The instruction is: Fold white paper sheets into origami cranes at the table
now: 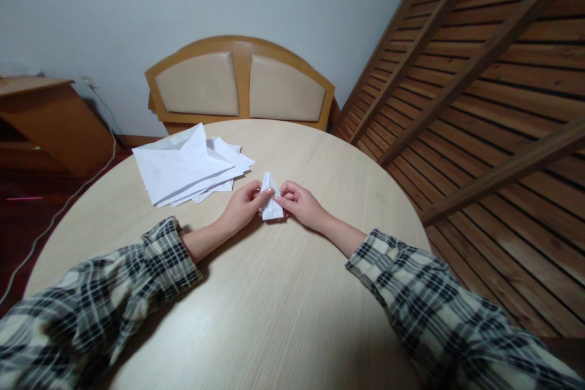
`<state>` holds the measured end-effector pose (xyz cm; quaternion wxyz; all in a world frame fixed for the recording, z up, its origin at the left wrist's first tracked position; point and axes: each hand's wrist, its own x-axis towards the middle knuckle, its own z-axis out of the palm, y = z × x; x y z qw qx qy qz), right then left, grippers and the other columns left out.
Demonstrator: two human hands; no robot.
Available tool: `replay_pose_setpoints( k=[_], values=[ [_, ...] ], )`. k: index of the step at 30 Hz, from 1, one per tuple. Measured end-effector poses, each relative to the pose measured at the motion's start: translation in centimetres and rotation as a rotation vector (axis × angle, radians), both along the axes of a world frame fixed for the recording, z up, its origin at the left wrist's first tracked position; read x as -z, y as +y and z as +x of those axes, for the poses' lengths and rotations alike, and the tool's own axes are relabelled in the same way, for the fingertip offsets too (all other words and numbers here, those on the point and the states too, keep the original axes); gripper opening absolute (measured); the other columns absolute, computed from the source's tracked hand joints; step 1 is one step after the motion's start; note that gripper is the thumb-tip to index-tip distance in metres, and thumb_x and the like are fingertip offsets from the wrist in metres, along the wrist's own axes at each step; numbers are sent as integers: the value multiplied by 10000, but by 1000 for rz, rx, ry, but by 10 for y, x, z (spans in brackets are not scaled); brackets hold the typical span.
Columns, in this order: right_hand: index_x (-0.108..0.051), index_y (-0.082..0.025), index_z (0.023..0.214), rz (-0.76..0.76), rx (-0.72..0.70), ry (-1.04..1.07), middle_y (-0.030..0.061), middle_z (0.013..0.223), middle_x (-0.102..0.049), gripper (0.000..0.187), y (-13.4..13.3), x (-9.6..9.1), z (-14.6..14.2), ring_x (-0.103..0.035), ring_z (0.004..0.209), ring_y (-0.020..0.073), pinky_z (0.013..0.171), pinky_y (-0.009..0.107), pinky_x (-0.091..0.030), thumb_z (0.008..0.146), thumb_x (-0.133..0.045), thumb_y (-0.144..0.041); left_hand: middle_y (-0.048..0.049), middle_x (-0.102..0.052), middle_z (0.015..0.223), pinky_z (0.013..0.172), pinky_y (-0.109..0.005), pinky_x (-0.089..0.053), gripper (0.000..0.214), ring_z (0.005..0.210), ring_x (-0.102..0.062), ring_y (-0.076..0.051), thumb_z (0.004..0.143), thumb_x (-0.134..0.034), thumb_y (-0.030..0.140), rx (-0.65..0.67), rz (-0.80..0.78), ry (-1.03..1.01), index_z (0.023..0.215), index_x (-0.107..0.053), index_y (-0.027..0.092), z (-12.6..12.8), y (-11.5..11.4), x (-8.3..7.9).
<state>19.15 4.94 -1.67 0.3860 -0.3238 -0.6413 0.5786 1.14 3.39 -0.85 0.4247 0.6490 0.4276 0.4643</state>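
Note:
A small folded white paper piece (270, 195), pointed at its top, stands on the round wooden table (283, 311) between my two hands. My left hand (244, 206) pinches its left side with fingers closed. From the right, my right hand (299, 203) grips the other side, fingers pressed on the paper. Both forearms in plaid sleeves rest on the tabletop.
A loose stack of white paper sheets (187, 164) lies on the table to the left, behind my hands. A wooden chair with padded back (240, 85) stands at the far edge. A slatted wooden frame (479, 73) leans on the right. A low cabinet (46, 116) and a cable lie at left.

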Motion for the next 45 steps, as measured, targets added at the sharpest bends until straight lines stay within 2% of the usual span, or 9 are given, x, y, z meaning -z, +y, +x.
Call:
replay_pose_setpoints(
  k=[4,12,17,21,30,37,45],
  values=[
    [-457,-210,782,12,14,-60,-55,622,-567,272,-2,-2,0,-545,552,97,507,206,-415,816,-682,-357,30,-507,632,513,-235,-342,271,560,-462,-112,860,-606,417,-2,13,43,774,-575,162,0,-1,0],
    [-470,-205,753,-9,-26,-84,-47,633,-557,381,-6,-7,3,-542,563,104,541,236,-423,798,-691,-513,51,-415,630,493,-227,-296,301,555,-395,-103,880,-571,442,67,48,75,743,-485,188,0,-3,1],
    [-550,-182,751,45,-75,-97,-25,678,-557,344,-5,-9,5,-521,623,114,595,250,-419,822,-668,-497,42,-442,642,496,-227,-315,294,559,-414,-105,895,-562,441,141,21,41,761,-490,189,1,-7,-5],
    [-608,-168,778,94,-96,-116,-1,728,-586,320,-4,-8,6,-531,696,133,665,267,-431,854,-633,-478,32,-470,646,505,-232,-332,290,566,-435,-112,878,-590,444,137,0,41,775,-522,181,0,-9,-9],
    [-611,-164,773,150,-209,-169,-7,710,-569,292,-4,-8,7,-508,679,130,653,265,-418,865,-618,-441,-6,-551,654,564,-260,-377,341,604,-473,-133,858,-593,466,158,-11,50,730,-602,150,0,-10,-11],
    [-543,-183,676,141,-223,-187,-26,629,-507,359,-6,-11,7,-467,613,120,591,254,-401,852,-618,-487,-1,-556,651,549,-251,-382,361,597,-483,-132,886,-568,486,143,-9,96,743,-593,156,-2,-10,-7],
    [-555,-183,687,116,-238,-182,-26,636,-522,369,-7,-13,6,-475,605,117,584,251,-401,834,-630,-513,5,-537,634,547,-254,-378,364,592,-472,-133,876,-576,490,142,-8,84,718,-583,162,-2,-10,-9]
  ],
)
